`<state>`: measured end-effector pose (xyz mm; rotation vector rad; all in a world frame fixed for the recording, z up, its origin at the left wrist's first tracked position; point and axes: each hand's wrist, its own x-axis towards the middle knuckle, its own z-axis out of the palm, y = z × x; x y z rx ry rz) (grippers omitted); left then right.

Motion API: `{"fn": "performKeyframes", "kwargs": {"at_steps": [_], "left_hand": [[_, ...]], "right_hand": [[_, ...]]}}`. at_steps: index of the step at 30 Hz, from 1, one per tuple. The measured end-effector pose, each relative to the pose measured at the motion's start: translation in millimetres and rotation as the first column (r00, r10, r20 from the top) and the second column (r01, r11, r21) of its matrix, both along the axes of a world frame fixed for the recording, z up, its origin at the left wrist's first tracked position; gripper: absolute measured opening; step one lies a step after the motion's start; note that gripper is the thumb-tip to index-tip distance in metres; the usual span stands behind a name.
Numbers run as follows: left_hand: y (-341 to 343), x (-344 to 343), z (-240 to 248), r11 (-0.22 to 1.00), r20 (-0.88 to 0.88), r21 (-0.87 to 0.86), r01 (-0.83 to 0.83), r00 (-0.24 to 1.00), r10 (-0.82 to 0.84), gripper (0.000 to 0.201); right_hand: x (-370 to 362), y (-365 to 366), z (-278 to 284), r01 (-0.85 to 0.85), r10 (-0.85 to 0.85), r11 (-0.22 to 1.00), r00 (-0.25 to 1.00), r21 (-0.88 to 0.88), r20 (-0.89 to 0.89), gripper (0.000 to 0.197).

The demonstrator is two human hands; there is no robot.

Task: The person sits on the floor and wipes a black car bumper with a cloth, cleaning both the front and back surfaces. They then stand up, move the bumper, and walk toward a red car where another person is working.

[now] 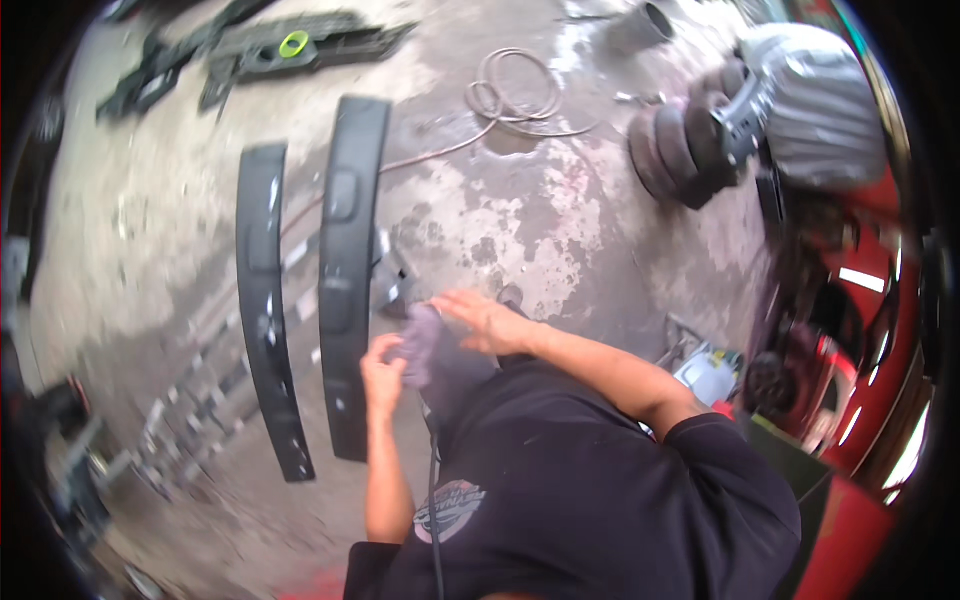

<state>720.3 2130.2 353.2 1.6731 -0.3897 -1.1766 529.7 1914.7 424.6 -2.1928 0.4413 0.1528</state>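
Observation:
A crumpled grey-purple cloth (424,345) is in my left hand (384,370), whose fingers are closed on its left edge. My right hand (484,320) is beside the cloth's upper right side with its fingers stretched out; whether its fingertips touch the cloth I cannot tell. Just left of my hands a long black trim panel (347,270) lies lengthwise. A second, narrower black panel (262,290) lies parallel to it, further left, with shiny spots on its surface. Both panels appear to rest across a metal-looking rack (200,405), which is blurred.
A thin hose (515,85) coils on the stained concrete floor (590,230). Dark car parts (300,60) lie at the far left, with a yellow-green ring (294,44). At right stand stacked tires (680,150), a plastic-covered bundle (815,105) and a red vehicle (870,330).

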Motion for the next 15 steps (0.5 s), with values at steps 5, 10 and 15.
{"fn": "performKeyframes", "kwargs": {"at_steps": [5, 10, 15], "left_hand": [[-117, -79, 78, 0.960, -0.254, -0.244, 0.140, 0.946, -0.203, 0.027], [-136, -113, 70, 0.994, -0.219, -0.093, 0.063, 0.972, -0.083, 0.029], [-170, -168, 73, 0.990, -0.138, 0.093, 0.105, 0.986, -0.092, 0.049]], "right_hand": [[-84, -37, 38, 0.200, -0.177, 0.965, 0.974, 0.167, -0.144, 0.061], [-186, -66, 73, 0.429, -0.415, 0.867, 0.903, 0.251, -0.110, 0.049], [-253, -85, 93, 0.331, -0.336, 0.938, 0.942, 0.105, 0.028, 0.039]]}}
